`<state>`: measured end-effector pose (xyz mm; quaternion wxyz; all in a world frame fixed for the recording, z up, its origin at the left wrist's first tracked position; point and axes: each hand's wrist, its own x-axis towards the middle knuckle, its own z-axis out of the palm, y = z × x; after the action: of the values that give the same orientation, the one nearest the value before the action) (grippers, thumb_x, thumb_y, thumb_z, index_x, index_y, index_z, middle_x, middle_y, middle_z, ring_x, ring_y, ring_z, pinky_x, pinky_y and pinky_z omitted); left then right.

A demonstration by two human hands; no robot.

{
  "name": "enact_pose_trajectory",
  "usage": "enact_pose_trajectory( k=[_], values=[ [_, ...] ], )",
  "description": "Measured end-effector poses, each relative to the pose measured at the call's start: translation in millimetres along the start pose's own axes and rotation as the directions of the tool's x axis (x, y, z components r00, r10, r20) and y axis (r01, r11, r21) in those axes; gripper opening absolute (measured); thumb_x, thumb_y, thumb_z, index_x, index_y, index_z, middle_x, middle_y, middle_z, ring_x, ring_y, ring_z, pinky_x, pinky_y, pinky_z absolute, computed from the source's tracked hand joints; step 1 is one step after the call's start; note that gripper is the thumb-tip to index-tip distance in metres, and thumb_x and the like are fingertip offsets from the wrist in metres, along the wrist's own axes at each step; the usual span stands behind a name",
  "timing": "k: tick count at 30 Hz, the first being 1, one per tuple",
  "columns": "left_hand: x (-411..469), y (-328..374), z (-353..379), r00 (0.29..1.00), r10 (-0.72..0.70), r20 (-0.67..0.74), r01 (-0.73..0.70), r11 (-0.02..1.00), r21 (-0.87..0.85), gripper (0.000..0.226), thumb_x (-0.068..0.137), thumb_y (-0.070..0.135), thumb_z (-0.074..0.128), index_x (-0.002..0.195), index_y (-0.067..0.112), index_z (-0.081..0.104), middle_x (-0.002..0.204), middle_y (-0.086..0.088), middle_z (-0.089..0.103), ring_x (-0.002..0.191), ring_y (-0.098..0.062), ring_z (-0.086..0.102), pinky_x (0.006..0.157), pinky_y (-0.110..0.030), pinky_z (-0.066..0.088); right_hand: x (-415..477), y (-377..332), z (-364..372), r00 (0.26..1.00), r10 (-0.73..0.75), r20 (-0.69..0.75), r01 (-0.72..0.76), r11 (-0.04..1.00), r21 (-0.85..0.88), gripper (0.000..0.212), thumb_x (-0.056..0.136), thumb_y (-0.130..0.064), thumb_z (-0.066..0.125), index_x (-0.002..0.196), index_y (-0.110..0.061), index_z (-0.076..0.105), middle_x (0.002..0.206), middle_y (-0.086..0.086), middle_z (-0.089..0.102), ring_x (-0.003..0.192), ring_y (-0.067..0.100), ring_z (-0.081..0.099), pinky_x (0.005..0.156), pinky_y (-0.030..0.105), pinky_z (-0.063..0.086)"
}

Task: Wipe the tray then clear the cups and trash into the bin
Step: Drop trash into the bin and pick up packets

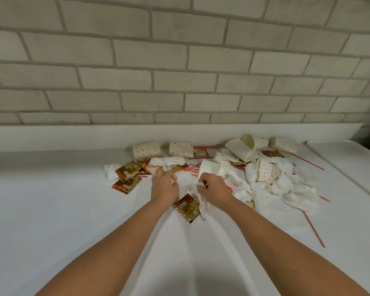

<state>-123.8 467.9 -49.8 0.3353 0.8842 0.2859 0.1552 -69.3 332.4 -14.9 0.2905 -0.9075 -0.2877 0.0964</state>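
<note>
Head view showed the right hand pinching a tissue, the left hand seemingly loose and empty; bunching the tissue tighter should wipe better.

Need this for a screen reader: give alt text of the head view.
The right hand pinches a tissue, the left hand reaches beside it, over a table littered with cups, sachets and straws, by a brick wall.

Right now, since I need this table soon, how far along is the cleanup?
Nothing looks cleared: no bin shows. In hand: the right hand pinches a crumpled tissue, the left hand beside it. To do: the cups, sachets, straws and other tissues on the table.
</note>
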Motion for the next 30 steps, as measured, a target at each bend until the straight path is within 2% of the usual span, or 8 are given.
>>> enact_pose_trajectory(
  k=[5,9,11,13,19,23,26,30],
  values=[
    [7,4,7,0.990,0.032,0.139,-0.064,0.971,0.230,0.042,0.087,0.046,0.054,0.121,0.022,0.048,0.136,-0.005,0.036,0.131,-0.026,0.029,0.101,-0.041,0.032,-8,7,-25,0.997,0.002,-0.075,0.012,0.982,0.190,0.014,0.092,-0.002,0.045,0.082,-0.012,0.049,0.064,-0.003,0.045,0.051,0.010,0.041,0.048,0.020,0.035],
    [11,3,7,0.987,-0.021,0.161,-0.035,0.939,0.341,0.042,0.083,0.049,0.060,0.115,0.021,0.054,0.133,-0.007,0.040,0.129,-0.026,0.030,0.100,-0.039,0.033,-14,5,-32,0.994,0.040,-0.100,-0.010,0.959,0.283,0.025,0.094,-0.002,0.034,0.097,-0.013,0.056,0.063,-0.001,0.047,0.049,0.012,0.039,0.041,0.016,0.032],
    [13,3,6,0.985,-0.044,0.168,-0.015,0.943,0.331,0.037,0.084,0.043,0.061,0.112,0.021,0.056,0.133,-0.007,0.040,0.129,-0.025,0.030,0.100,-0.039,0.033,-16,3,-30,0.992,0.027,-0.121,0.005,0.967,0.253,0.032,0.094,-0.002,0.032,0.080,-0.012,0.059,0.066,0.000,0.050,0.058,0.014,0.044,0.050,0.022,0.033],
    [14,3,4,0.982,-0.064,0.179,0.004,0.949,0.316,0.038,0.083,0.046,0.061,0.111,0.021,0.057,0.135,-0.007,0.038,0.131,-0.025,0.029,0.101,-0.039,0.032,-18,1,-24,0.992,0.035,-0.121,-0.004,0.970,0.244,0.039,0.093,-0.005,0.035,0.055,-0.014,0.041,0.057,0.000,0.041,0.056,0.015,0.037,0.052,0.027,0.028],
    [20,3,6,0.976,-0.143,0.162,0.080,0.935,0.347,0.056,0.080,0.061,0.056,0.114,0.016,0.063,0.147,-0.010,0.029,0.137,-0.028,0.023,0.104,-0.042,0.034,-18,-2,10,0.998,-0.019,0.053,0.023,0.996,-0.085,0.054,0.086,-0.040,0.060,0.048,-0.016,0.030,0.057,-0.003,0.030,0.056,0.015,0.035,0.049,0.024,0.021],
    [23,3,9,0.976,-0.170,0.136,0.111,0.926,0.361,0.056,0.075,0.060,0.063,0.110,0.016,0.066,0.141,-0.008,0.037,0.131,-0.026,0.032,0.101,-0.040,0.040,-18,-4,29,0.980,0.002,0.200,0.038,0.979,-0.198,0.027,0.081,-0.037,0.069,0.083,-0.018,0.049,0.097,0.000,0.038,0.088,0.015,0.043,0.069,0.024,0.035],
    [26,6,7,0.968,-0.210,0.138,0.159,0.937,0.312,0.055,0.073,0.051,0.070,0.113,0.015,0.061,0.138,-0.006,0.040,0.130,-0.026,0.034,0.102,-0.041,0.039,-14,-5,33,0.972,0.048,0.231,-0.011,0.988,-0.156,0.064,0.081,-0.033,0.070,0.132,-0.012,0.036,0.127,0.005,0.046,0.113,0.021,0.051,0.087,0.030,0.045],
    [30,5,3,0.955,-0.247,0.165,0.208,0.952,0.223,0.074,0.067,0.038,0.078,0.128,0.015,0.043,0.138,-0.006,0.040,0.130,-0.028,0.035,0.102,-0.042,0.038,-10,-7,33,0.940,0.139,0.312,-0.058,0.965,-0.255,0.061,0.086,-0.038,0.064,0.131,-0.009,0.036,0.127,0.008,0.055,0.115,0.024,0.054,0.089,0.034,0.046]
  ],
)
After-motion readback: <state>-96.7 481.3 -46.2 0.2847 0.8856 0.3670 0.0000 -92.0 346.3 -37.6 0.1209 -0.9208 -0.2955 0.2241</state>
